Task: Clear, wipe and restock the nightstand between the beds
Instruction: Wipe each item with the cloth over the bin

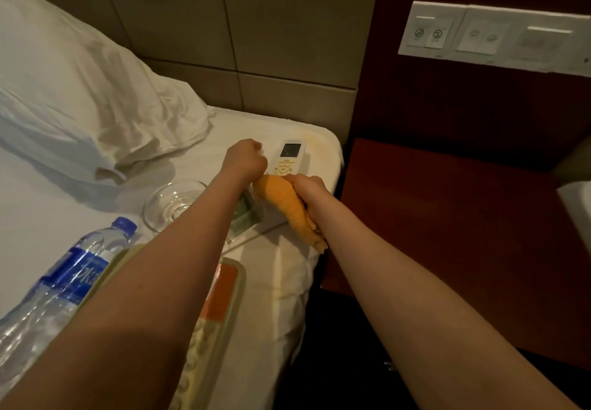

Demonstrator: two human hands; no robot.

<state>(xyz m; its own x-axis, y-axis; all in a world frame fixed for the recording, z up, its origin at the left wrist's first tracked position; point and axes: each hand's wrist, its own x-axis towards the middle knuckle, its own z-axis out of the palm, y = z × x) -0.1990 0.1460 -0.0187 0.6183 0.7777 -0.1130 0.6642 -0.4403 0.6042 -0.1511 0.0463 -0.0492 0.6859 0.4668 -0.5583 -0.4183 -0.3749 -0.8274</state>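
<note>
Nearest the camera, a clear water bottle with a blue label and blue cap is seen lying on the white bed sheet, its cap pointing away. Just beside it, a beige keypad device with an orange panel is partly hidden by the left forearm. Further on, a clear glass dish is set on the sheet, and a small green item, too hidden to be identified, lies beneath the left wrist.

An orange cloth is gripped at its far end by the right hand, whose fingers are wrapped round it. The cloth looks fuzzy and is bunched into a long roll. Its long axis runs from the bed's near right edge, where the loose end hangs, up and leftward toward the remote.

The left hand is curled into a fist just beside a white remote; whether anything is held in it cannot be told.

A creased white pillow lies at the far left. The dark reddish-brown nightstand stands to the right of the bed, and a white switch panel is mounted on the wall above it.
</note>
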